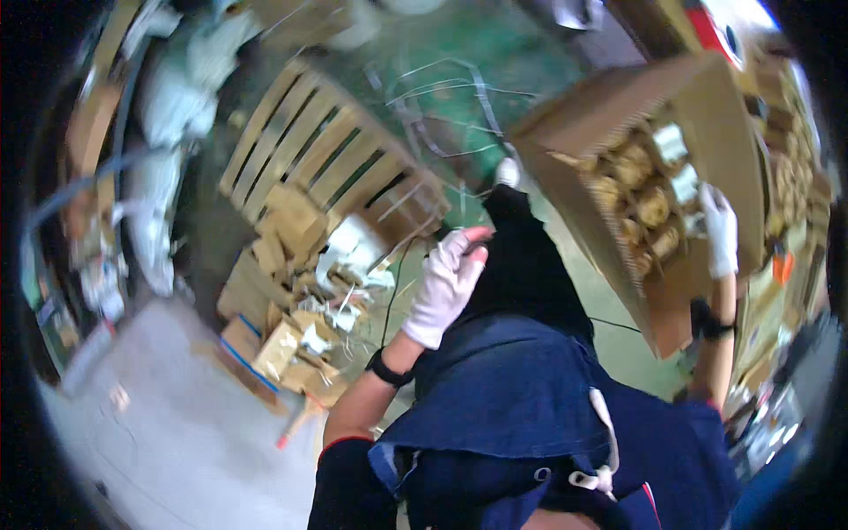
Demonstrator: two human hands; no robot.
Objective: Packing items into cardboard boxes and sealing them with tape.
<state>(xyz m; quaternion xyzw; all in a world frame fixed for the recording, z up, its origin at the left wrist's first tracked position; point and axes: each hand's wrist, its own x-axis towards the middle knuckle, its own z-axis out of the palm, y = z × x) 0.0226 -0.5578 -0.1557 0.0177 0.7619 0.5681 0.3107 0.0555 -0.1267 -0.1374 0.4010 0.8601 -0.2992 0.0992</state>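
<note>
In the big box [726,124], a white piece [685,184] sat at nine o'clock, just beside the right hand [720,230]. I couldn't tell if those fingers gripped anything. The left hand [449,287], farther off, had loosely bent, empty-looking fingers.

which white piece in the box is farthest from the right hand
The uppermost white piece in the box; the other white sits lower in the picture, closer to the right hand.
</note>
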